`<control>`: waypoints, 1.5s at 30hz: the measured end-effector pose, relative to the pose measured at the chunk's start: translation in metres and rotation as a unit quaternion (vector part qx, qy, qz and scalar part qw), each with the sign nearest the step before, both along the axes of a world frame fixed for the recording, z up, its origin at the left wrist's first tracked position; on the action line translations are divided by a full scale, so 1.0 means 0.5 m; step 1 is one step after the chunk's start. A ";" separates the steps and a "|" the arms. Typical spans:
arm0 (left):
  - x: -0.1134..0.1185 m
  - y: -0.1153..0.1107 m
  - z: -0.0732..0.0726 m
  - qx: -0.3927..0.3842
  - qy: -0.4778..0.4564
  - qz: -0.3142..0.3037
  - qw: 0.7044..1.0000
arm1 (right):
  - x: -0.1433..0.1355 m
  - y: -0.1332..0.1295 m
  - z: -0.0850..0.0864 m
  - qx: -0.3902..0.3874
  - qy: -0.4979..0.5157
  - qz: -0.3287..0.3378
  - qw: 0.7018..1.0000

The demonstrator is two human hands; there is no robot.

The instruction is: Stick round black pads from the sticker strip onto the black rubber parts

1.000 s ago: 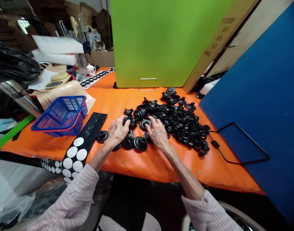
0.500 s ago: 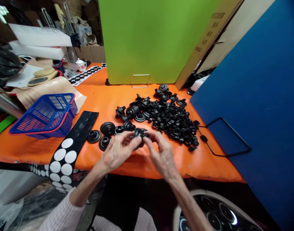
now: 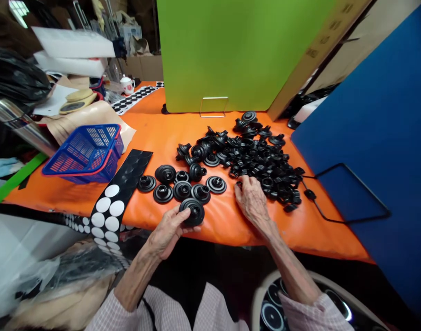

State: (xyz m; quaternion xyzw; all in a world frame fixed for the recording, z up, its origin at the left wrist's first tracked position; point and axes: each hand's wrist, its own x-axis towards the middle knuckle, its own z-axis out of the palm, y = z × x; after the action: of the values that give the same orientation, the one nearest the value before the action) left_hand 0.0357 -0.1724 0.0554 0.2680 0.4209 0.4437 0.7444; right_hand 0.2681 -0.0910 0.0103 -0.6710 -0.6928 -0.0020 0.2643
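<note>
The fingers of my left hand (image 3: 167, 230) grip a black disc (image 3: 192, 211), thumb laid on its left side and the other fingers underneath, a few tips showing below the near rim. Half a second ago both my hands met over one black piece; now they have parted, and my right hand (image 3: 253, 200) has gone over to the small black rings (image 3: 262, 161). I'd judge that this splits the work: one hand keeps a disc ready while the other is busy among the little parts.

The black disc sits in the left fingers with its stepped face up, towards me, over the near side of the orange table (image 3: 227, 225). I can't tell whether its underside touches the cloth. Just beyond it lie the loose discs (image 3: 182, 190), grouped close together, with a single disc (image 3: 216, 184) to their right, between my two hands.

My right fingers are bent, tips down at the near left edge of the heap. Something dark shows by the thumb and index finger, but whether they are closed on a ring I can't tell.
</note>
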 end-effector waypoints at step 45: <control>0.011 -0.033 -0.011 0.132 0.086 0.049 0.986 | -0.215 -0.215 0.049 -0.142 0.562 0.075 0.812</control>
State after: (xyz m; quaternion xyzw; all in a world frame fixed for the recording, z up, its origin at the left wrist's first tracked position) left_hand 0.0411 -0.1890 0.0498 0.3798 0.4337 0.5066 0.6411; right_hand 0.1605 -0.1987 0.0346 -0.5310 -0.4647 0.4937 0.5083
